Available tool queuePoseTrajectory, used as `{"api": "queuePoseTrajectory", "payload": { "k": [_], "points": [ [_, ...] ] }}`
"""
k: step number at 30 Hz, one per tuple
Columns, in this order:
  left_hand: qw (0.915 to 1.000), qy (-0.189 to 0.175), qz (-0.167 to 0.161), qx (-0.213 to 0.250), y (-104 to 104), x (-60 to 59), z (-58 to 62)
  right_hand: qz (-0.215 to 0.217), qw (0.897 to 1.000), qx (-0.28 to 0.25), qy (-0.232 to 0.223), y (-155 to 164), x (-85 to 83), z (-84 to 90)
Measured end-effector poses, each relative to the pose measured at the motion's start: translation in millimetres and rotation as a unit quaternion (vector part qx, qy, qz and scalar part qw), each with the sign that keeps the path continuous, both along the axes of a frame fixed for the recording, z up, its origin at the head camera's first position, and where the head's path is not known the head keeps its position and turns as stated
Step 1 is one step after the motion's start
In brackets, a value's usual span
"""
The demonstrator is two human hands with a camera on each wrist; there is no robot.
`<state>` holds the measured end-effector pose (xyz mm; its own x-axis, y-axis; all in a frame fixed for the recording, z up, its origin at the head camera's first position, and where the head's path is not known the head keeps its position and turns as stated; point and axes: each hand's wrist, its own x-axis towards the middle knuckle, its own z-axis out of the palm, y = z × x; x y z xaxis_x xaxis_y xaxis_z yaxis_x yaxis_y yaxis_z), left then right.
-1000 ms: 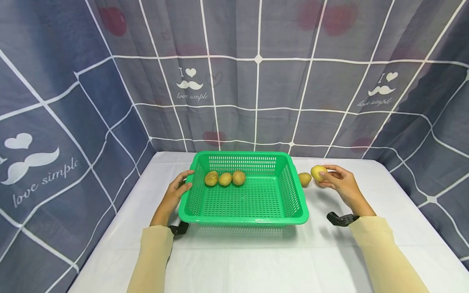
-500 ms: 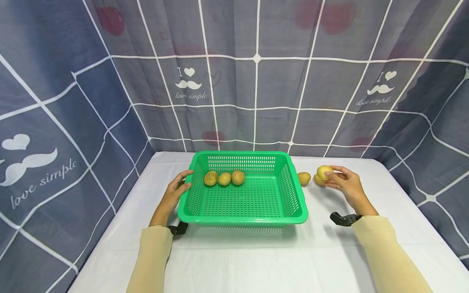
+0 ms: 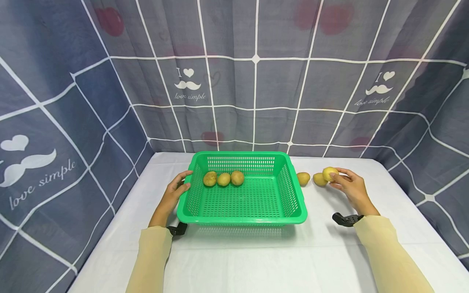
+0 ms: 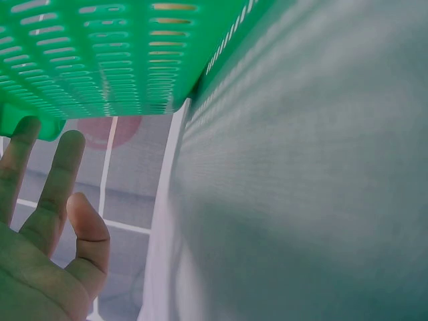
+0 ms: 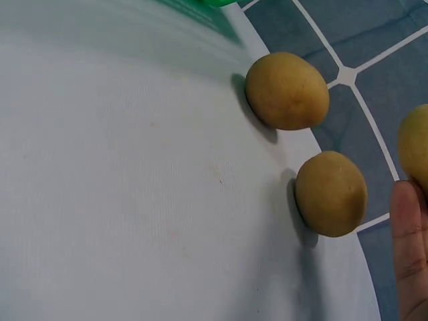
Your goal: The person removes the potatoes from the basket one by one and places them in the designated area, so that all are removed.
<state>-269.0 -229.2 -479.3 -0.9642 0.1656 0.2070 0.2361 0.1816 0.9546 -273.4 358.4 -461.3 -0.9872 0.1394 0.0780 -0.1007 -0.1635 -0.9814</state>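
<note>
A green slotted basket (image 3: 242, 221) sits mid-table with three potatoes (image 3: 224, 179) in a row at its back left. My left hand (image 3: 185, 181) rests against the basket's left rim; the left wrist view shows the fingers (image 4: 57, 174) straight beside the basket's wall (image 4: 100, 60). To the right of the basket, my right hand (image 3: 335, 177) pinches a yellow potato (image 3: 329, 173) just above the table. Two more potatoes lie on the cloth there, one near the basket (image 3: 303, 178) (image 5: 287, 90) and one beside the held potato (image 3: 319, 179) (image 5: 331, 192).
A white cloth covers the table (image 3: 234, 260). Grey checked curtains (image 3: 256, 81) close off the back and both sides. Bare cloth lies in front of the basket and at the far right.
My right hand has carried its potato to the right, away from the basket, uncovering the second loose potato on the cloth. The left hand and the basket have stayed put.
</note>
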Motion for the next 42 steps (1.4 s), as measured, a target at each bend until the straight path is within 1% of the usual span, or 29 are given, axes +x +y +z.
{"api": "queuePoseTrajectory", "payload": {
  "k": [4,8,13,22,25,28,32,35,42],
  "points": [
    [1.0000,0.000,0.000,-0.001,0,-0.1,0.5,-0.004,1.000,-0.025,-0.014,6,-0.3,-1.3],
    [1.0000,-0.001,-0.001,0.001,0,-0.2,0.0,-0.009,0.999,-0.036,-0.034,9,-0.9,-2.1],
    [1.0000,0.000,-0.003,-0.002,-1,-0.4,0.4,-0.026,0.998,-0.027,-0.052,11,-1.5,-4.4],
    [1.0000,-0.003,0.004,-0.005,-1,-0.7,-1.8,-0.066,0.993,0.032,-0.095,13,-6.4,-12.6],
    [1.0000,-0.002,0.003,-0.002,-1,-0.7,-2.6,-0.071,0.991,0.047,-0.100,15,-7.6,-14.9],
    [1.0000,-0.002,0.001,0.000,-1,-0.5,-2.8,-0.078,0.989,0.075,-0.105,16,-8.4,-17.1],
    [1.0000,0.000,-0.001,0.001,-1,-0.5,-2.1,-0.094,0.979,0.135,-0.119,18,-9.9,-19.5],
    [1.0000,0.001,-0.001,-0.001,0,-0.7,-1.9,-0.104,0.969,0.176,-0.136,20,-11.7,-21.6],
    [1.0000,-0.002,0.001,-0.003,-1,-0.4,-1.1,-0.108,0.963,0.210,-0.128,23,-14.0,-30.6]
  ]
}}
